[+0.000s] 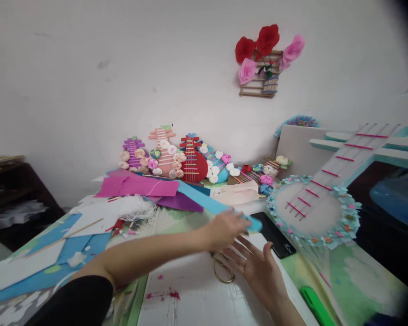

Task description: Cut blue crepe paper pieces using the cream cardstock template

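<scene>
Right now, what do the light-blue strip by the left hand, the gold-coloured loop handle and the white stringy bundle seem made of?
Light-blue strip: perhaps foam or felt, matte; even colour without shine.
Gold-coloured loop handle: probably metal or coated plastic, glossy; it catches highlights.
White stringy bundle: likely yarn or thread, dull; thin strands spill out.

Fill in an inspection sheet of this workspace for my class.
Surface: white board, pink-stained, on a green-patterned table.
Job's things: light-blue strip; gold-handled scissors on the board.
Clutter: magenta sheets and white string at left; black flat object at right.
Hands: left hand at the strip's right end, blurred, grip unclear; right hand open, beside the scissors.
Cables: nothing seen.
Surroundings: instrument models along the wall; paper flowers on it.
</scene>
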`<action>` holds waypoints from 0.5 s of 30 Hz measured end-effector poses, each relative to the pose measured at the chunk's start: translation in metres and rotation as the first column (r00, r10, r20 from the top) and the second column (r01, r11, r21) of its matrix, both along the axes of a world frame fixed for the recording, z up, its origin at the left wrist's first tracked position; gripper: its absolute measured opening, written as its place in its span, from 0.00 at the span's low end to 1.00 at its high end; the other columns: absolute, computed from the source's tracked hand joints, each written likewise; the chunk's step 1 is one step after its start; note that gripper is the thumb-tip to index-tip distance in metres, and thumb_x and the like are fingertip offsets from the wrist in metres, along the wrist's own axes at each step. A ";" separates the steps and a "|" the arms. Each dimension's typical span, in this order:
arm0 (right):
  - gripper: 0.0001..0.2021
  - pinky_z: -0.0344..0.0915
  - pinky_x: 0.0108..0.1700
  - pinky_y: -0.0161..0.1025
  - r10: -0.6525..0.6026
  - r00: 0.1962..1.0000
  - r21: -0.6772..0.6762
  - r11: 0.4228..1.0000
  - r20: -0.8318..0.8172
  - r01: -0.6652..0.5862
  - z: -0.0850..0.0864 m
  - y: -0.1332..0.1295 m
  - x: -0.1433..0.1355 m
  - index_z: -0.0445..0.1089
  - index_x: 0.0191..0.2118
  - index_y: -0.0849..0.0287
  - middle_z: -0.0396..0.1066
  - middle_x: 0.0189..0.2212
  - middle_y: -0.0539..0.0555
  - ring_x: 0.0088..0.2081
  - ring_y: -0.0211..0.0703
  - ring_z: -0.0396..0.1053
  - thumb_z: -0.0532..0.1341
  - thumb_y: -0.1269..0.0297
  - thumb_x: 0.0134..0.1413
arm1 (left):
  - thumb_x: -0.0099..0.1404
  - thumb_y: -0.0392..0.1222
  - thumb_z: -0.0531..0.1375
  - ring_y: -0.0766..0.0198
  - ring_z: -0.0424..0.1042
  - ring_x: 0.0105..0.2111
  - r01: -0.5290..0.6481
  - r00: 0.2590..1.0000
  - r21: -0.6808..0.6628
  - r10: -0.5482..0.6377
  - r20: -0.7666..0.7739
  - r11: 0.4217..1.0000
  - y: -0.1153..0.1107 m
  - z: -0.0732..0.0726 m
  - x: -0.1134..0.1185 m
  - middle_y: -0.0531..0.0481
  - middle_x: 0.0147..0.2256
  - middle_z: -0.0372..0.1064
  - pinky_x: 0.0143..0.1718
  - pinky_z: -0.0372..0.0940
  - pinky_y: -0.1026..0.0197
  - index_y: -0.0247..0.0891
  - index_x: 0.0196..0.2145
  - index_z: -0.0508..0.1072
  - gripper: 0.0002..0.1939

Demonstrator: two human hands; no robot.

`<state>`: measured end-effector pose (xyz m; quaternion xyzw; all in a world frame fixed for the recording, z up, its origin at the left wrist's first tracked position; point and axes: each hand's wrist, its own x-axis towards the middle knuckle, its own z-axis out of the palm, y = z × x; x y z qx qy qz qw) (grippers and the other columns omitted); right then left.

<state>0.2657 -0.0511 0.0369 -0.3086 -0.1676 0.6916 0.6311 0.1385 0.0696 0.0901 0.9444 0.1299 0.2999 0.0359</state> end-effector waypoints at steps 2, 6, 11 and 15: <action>0.28 0.70 0.31 0.38 -0.054 0.997 -0.074 0.996 -0.048 0.050 0.000 -0.002 0.003 0.77 0.33 0.57 0.77 0.32 0.54 0.30 0.43 0.74 0.74 0.41 0.27 | 0.66 0.43 0.60 0.61 0.72 0.51 0.044 0.995 0.082 -0.036 -0.092 0.996 -0.039 -0.030 0.004 0.54 0.47 0.75 0.59 0.65 0.58 0.54 0.49 0.73 0.14; 0.19 0.55 0.17 0.28 -0.169 0.966 -0.146 0.969 0.197 0.199 -0.007 0.000 0.010 0.74 0.25 0.62 0.71 0.20 0.49 0.20 0.34 0.65 0.79 0.63 0.22 | 0.70 0.46 0.54 0.62 0.74 0.50 0.041 0.986 0.172 -0.012 -0.169 0.984 -0.067 -0.059 0.005 0.51 0.46 0.77 0.55 0.69 0.62 0.53 0.46 0.75 0.12; 0.16 0.65 0.24 0.37 -0.282 0.822 -0.035 0.939 0.495 0.343 -0.010 -0.007 0.032 0.75 0.29 0.62 0.71 0.20 0.51 0.23 0.42 0.68 0.74 0.58 0.33 | 0.72 0.42 0.53 0.63 0.73 0.50 -0.039 0.980 0.189 0.074 -0.185 0.981 -0.039 -0.065 -0.026 0.51 0.50 0.74 0.56 0.67 0.62 0.48 0.49 0.73 0.13; 0.17 0.68 0.27 0.42 -0.397 0.582 0.107 0.877 0.710 0.469 -0.018 -0.043 0.068 0.77 0.34 0.59 0.70 0.20 0.51 0.24 0.46 0.69 0.70 0.51 0.42 | 0.71 0.43 0.56 0.57 0.70 0.50 -0.263 0.935 0.195 0.300 -0.188 0.945 0.012 -0.067 -0.076 0.43 0.54 0.68 0.53 0.66 0.48 0.41 0.52 0.70 0.13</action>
